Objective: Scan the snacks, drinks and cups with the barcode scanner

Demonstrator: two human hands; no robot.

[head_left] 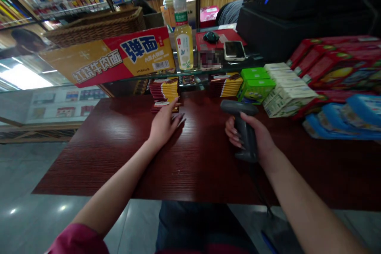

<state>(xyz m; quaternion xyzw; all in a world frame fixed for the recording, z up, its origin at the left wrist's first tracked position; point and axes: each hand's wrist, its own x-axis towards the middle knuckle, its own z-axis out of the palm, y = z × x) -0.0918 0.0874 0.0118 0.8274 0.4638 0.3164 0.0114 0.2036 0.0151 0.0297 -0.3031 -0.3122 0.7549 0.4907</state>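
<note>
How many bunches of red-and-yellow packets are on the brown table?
2 that I can see: the left bunch is at the left hand's fingertips, and the right bunch is beside the green boxes. More may be hidden behind things.

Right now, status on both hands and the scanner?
Right hand gripping scanner. Left hand open at left stack of packs, contact unclear. Cord hangs from scanner past near edge of counter.

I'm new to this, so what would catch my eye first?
First, the dark grey plastic barcode scanner in the right hand, above the glossy brown counter. The left hand is at a stack of flat red-and-yellow packets. Beyond, a red-and-gold cardboard box stands left of a clear bottle of yellow drink.
</note>
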